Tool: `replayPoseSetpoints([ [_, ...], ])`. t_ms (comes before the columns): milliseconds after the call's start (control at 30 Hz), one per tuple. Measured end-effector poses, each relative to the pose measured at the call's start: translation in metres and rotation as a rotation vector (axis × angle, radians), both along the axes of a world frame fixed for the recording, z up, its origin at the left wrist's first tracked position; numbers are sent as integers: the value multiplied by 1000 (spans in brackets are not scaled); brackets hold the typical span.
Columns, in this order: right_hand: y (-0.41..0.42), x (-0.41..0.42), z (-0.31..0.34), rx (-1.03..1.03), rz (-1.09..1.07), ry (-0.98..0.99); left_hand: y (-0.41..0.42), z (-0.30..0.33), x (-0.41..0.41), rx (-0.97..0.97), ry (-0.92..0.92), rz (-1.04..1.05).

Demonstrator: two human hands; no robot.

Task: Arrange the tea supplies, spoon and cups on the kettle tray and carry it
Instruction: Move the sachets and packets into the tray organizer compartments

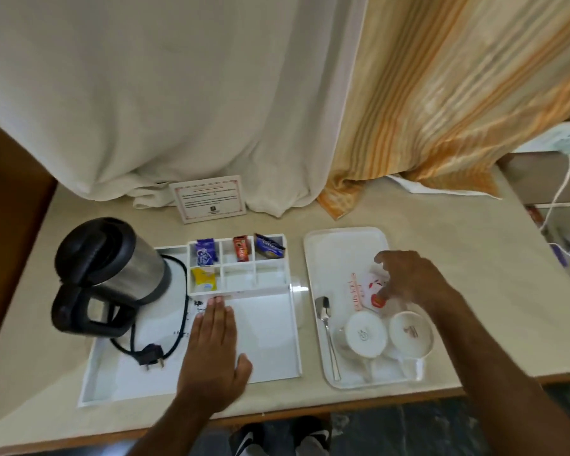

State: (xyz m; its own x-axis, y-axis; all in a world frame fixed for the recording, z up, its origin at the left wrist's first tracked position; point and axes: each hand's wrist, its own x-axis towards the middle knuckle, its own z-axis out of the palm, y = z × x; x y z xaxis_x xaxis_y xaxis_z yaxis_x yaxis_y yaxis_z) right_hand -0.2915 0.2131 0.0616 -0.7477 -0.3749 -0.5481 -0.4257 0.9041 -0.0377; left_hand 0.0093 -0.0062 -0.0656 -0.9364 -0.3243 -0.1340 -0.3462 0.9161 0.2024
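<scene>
The white kettle tray (pixel 270 350) lies on the counter with a steel and black kettle (pixel 112 268) at its left and a compartment box (pixel 270 274) at its back holding several sachets (pixel 206 253). My left hand (pixel 214 343) rests flat and open on the tray floor. To the right, a smaller white tray (pixel 343 251) carries a spoon (pixel 326 327), two upturned white cups (pixel 366 334) (pixel 410 332) and white tea packets with red print (pixel 366 287). My right hand (pixel 408 281) is over those packets, fingers curled on them.
The kettle's black cord and plug (pixel 152 353) lie on the kettle tray. A printed card (pixel 209 199) stands against white and orange curtains (pixel 211 93) at the back. A white cable (pixel 560 192) hangs at right. The counter's front edge (pixel 310 409) is near me.
</scene>
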Motion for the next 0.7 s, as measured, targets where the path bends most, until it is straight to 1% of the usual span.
replayPoseSetpoints([
  [100, 8, 3, -16, -26, 16, -3, 0, -1, 0, -18, -8, 5],
  [167, 8, 3, -20, -87, -22, -37, 0, -2, 1, -18, -9, 10],
  [267, 1, 2, -14, -103, -15, -68, 0, 0, 1, -3, 0, 13],
  [333, -7, 5, -3, -127, 4, -34, 0, 1, 1, 7, 0, 12],
  [400, -19, 14, 14, -218, 60, 70, 1, 3, 0, 13, -6, 19],
  [467, -40, 29, 30, -412, 136, 147, 1, 6, 0, 21, -15, 27],
  [533, -71, 50, 42, -647, 179, 128, 2, 7, -1, 29, -14, 18],
  [567, -91, 62, 42, -729, 202, 127, 1, 8, -1, 28, -16, 18],
  [633, -130, 83, 35, -768, 266, 182, 1, 8, -2, 27, -16, 14],
  [700, -163, 99, 17, -685, 350, 227, 1, 8, -2, 27, -15, 11],
])
